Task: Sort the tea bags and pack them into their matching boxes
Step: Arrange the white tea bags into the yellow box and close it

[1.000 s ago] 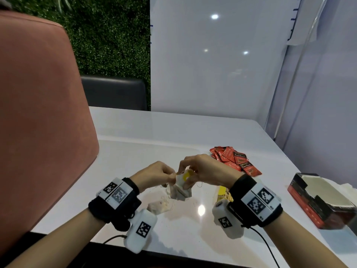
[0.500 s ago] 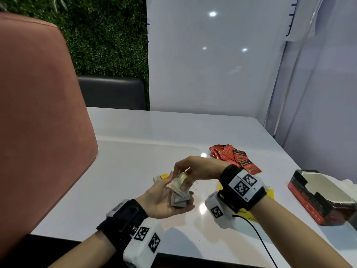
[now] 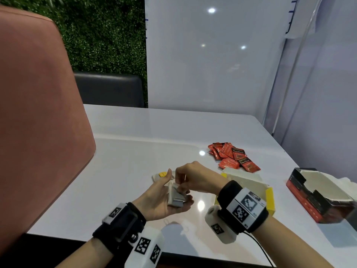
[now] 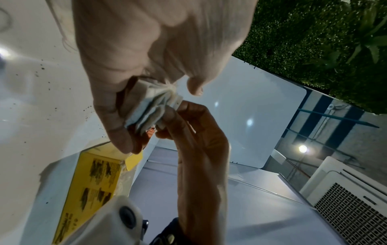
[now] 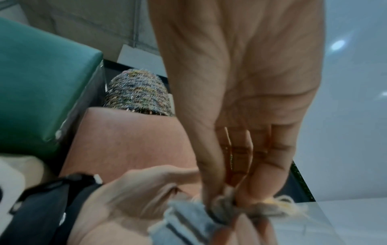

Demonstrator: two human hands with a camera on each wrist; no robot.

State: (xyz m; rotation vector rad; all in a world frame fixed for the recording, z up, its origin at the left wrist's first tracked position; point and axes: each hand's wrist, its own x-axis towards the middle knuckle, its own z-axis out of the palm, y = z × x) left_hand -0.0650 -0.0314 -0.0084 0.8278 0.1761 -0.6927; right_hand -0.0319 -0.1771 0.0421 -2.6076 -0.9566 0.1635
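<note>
A small stack of white and grey tea bags (image 3: 176, 197) lies in my upturned left hand (image 3: 164, 198), just above the white table (image 3: 125, 161). Its thumb and fingers curl round the stack (image 4: 150, 107). My right hand (image 3: 191, 178) comes from above and pinches the top of the tea bags (image 5: 226, 207) with thumb and fingertips. The open yellow box (image 3: 269, 198) stands right behind my right wrist. Further back lies a pile of red sachets (image 3: 231, 155). An open red and black box (image 3: 316, 200) sits at the far right.
One loose tea bag with a yellow tag (image 3: 160, 175) lies on the table behind my left hand. A pink chair back (image 3: 38, 122) fills the left side. A white wall panel stands behind the table, with a black chair (image 3: 110, 89) beyond the far edge.
My left hand has turned palm up under the tea bags and now cradles the stack. My right hand has come down on the top of it, covering the yellow tag.
</note>
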